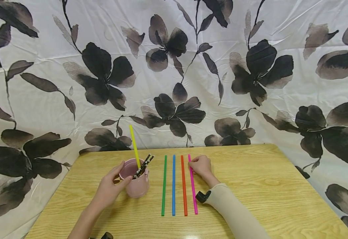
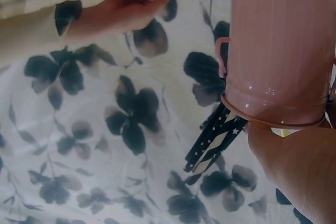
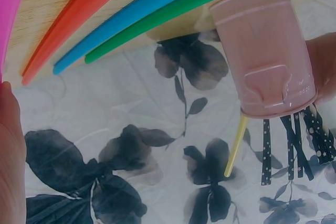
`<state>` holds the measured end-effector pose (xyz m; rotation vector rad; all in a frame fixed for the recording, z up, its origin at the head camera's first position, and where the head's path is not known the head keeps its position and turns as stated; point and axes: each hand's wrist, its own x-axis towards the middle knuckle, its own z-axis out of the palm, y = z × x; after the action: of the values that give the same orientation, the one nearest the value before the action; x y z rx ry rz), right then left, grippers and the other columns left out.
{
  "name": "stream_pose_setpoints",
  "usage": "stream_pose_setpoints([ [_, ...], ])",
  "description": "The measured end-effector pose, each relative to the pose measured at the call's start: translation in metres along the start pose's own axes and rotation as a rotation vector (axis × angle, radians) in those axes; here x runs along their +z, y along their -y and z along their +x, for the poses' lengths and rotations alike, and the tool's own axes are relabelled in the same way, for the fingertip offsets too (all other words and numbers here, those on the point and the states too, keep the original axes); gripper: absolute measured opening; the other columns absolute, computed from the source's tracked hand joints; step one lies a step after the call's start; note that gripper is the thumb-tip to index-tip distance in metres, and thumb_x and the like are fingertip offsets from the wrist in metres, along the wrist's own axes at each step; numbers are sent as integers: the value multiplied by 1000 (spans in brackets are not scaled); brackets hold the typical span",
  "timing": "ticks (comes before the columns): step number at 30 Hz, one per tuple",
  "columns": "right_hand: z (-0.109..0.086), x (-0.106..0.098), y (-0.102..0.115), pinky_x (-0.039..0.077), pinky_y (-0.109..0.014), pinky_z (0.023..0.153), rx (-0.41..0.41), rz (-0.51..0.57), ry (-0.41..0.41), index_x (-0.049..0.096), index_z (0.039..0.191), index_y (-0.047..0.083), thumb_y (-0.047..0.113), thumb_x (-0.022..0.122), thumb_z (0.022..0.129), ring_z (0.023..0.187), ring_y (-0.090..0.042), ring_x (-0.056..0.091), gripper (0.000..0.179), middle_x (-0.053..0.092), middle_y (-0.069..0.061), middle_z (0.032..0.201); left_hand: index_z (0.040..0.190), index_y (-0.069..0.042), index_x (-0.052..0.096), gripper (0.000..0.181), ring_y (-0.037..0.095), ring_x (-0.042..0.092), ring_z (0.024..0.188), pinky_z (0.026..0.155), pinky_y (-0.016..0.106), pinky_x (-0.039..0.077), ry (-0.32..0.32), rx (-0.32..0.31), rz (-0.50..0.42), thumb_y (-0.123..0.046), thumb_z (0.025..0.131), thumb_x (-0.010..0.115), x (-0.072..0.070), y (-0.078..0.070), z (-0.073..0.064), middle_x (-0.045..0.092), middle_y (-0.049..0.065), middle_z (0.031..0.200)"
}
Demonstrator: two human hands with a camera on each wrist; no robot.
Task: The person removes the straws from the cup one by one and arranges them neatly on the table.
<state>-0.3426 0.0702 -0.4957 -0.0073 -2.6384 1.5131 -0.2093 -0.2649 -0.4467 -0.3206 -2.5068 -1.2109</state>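
Note:
My left hand (image 1: 109, 186) grips a small pink metal bucket (image 1: 138, 189) at its rim, thumb on the near side and fingers round the left. Inside stand a tall yellow straw (image 1: 134, 144) and several black-and-white patterned straws (image 2: 210, 140). Farther right, the fingertips of my right hand (image 1: 202, 167) pinch a magenta straw (image 1: 193, 192) near its far end; the straw lies on the table. To its left, roughly parallel, lie a red straw (image 1: 184, 186), a blue straw (image 1: 174, 186) and a green straw (image 1: 164, 186).
A light wooden table (image 1: 251, 186) carries everything. Behind its far edge hangs a white cloth (image 1: 209, 99) printed with dark flowers. A small black camera (image 1: 203, 197) sits on the right wrist, close over the magenta straw's near half.

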Motion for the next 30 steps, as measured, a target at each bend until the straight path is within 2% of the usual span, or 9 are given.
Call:
stream_pose_setpoints([
  [17,0,1,-2,47,-27,38,-15,35,-3,69,72,5,16,69,71,40,-14,56,12,60,-3,54,136,-14,34,67,24,45,112,78,38,48,-1,3,10,-40,81,60,0,-1,0,38,8,134],
  [30,-1,-2,-1,48,-28,40,17,103,15,69,75,4,16,68,73,43,-18,58,12,62,-7,57,136,-13,35,66,25,46,110,77,39,48,-9,10,1,-39,80,61,0,-2,-1,40,9,133],
])
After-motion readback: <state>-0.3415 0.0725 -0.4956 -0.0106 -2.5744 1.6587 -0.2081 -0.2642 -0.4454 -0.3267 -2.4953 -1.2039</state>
